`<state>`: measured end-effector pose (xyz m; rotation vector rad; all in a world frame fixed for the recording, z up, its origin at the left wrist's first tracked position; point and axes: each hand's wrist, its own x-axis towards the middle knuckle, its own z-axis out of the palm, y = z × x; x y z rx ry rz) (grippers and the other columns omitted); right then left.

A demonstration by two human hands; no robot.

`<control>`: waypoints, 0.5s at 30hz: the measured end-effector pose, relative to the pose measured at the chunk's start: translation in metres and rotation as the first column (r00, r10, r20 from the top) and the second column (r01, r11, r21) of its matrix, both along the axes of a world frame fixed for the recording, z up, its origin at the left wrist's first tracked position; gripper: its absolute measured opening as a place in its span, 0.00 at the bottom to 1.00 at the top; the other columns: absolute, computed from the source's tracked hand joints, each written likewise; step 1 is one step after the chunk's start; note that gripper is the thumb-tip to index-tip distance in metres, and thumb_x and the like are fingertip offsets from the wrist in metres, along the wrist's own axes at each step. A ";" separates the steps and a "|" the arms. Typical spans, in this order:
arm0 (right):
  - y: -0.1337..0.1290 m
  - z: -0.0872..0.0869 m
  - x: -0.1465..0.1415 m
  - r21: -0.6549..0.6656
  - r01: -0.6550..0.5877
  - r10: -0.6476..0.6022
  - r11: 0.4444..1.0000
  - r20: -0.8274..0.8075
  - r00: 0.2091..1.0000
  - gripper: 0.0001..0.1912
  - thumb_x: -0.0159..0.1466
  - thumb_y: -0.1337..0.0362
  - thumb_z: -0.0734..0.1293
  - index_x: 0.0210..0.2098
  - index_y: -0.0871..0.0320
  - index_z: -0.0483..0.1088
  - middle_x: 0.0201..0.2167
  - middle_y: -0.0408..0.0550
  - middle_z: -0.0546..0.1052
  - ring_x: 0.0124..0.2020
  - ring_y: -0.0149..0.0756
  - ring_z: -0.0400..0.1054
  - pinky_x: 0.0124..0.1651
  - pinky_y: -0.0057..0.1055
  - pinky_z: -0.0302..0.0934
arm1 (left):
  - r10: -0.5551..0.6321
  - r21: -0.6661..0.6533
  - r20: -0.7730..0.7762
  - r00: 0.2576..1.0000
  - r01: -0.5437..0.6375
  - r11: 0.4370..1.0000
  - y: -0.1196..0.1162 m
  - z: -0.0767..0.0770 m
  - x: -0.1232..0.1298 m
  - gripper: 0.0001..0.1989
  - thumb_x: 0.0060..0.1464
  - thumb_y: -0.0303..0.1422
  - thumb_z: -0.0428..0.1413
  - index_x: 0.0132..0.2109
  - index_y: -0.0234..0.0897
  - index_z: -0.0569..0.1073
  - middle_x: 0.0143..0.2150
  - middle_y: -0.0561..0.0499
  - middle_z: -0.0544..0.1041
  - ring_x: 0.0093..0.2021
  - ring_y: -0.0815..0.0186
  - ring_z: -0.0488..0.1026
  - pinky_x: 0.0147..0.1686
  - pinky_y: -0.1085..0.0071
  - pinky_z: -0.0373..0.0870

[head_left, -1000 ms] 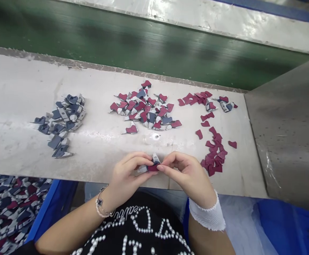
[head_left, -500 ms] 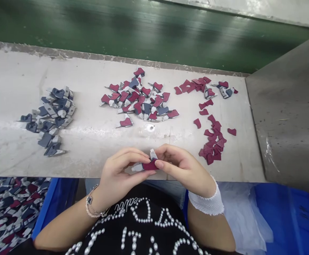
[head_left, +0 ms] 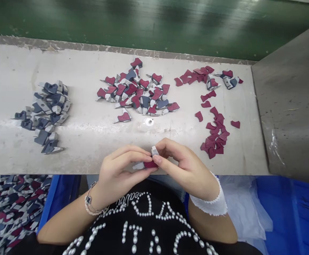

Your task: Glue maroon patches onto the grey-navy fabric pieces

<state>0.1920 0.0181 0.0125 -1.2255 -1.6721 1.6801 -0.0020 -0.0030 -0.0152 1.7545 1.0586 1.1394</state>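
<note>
Near the front edge of the bench, both hands grip one small plastic piece [head_left: 149, 164] with a maroon face and light grey ends. My left hand [head_left: 121, 171] pinches it from the left, fingers above and thumb below. From the right, my right hand [head_left: 184, 168] presses its thumb against the piece near the upper grey end, with the other fingers curled behind. The fingers hide part of it. Beyond the hands lies a pile of grey, navy and maroon pieces [head_left: 130, 90]. Loose flat maroon inserts [head_left: 215, 136] are scattered to the right.
A heap of grey and navy pieces [head_left: 49, 117] sits on the bench [head_left: 87, 138] at left. Below left, a blue bin [head_left: 48, 205] holds many mixed pieces. A metal panel [head_left: 295, 106] bounds the right side, and a green wall [head_left: 117, 24] the back. Clear plastic bags [head_left: 241, 209] hang lower right.
My right thumb has shifted a little up and left on the piece, covering more of its maroon face. Both hands keep their hold. The camera view has tilted slightly.
</note>
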 end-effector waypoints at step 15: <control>-0.002 0.004 0.002 -0.046 -0.004 0.001 0.999 -0.069 0.998 0.12 0.75 0.59 0.56 0.39 0.56 0.65 0.29 0.39 0.67 0.30 0.31 0.62 0.35 0.31 0.57 | 0.030 -0.115 0.132 0.991 -0.015 0.993 -0.001 -0.007 -0.006 0.17 0.46 0.20 0.68 0.43 0.39 0.78 0.39 0.50 0.80 0.40 0.64 0.78 0.39 0.68 0.79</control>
